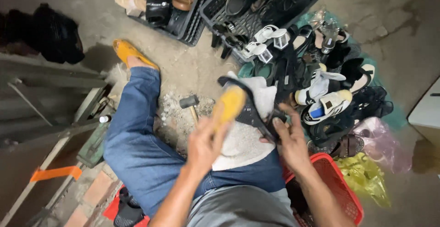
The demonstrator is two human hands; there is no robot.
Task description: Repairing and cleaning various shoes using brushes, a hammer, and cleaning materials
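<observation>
- Head view, centre: the left hand [205, 143] grips a yellowish brush or sponge block [228, 104], blurred, so its exact kind cannot be told; it looks to be pressed against the black sandal [249, 110].
- The right hand [289, 141] is clamped on the sandal's near end, at about 3 o'clock from the left hand; the two hands are a little apart, with the sandal spanning between them.
- The sandal lies over a white cloth [243, 140] spread on the right knee of the jeans [142, 149].
- At 9 o'clock of the block, a hammer [190, 104] lies on the concrete floor [183, 66], amid pale debris.
- At 1 to 3 o'clock, a heap of shoes [321, 89] sits on the floor; at 12 o'clock, two black crates [192, 25] hold more footwear.
- At 5 o'clock, a red basket [339, 181] stands beside the right forearm, with yellow and pink bags [371, 163] just beyond it.
- The foot at 11 o'clock wears a yellow slipper [128, 52].
- Step in hand, as I judge it: rubbing or cleaning the sandal's sole or strap with the block, mid-stroke given the blur.
- The next move calls for a firm right-hand hold so the sandal does not slide off the cloth, and for turning it to reach untouched parts.
</observation>
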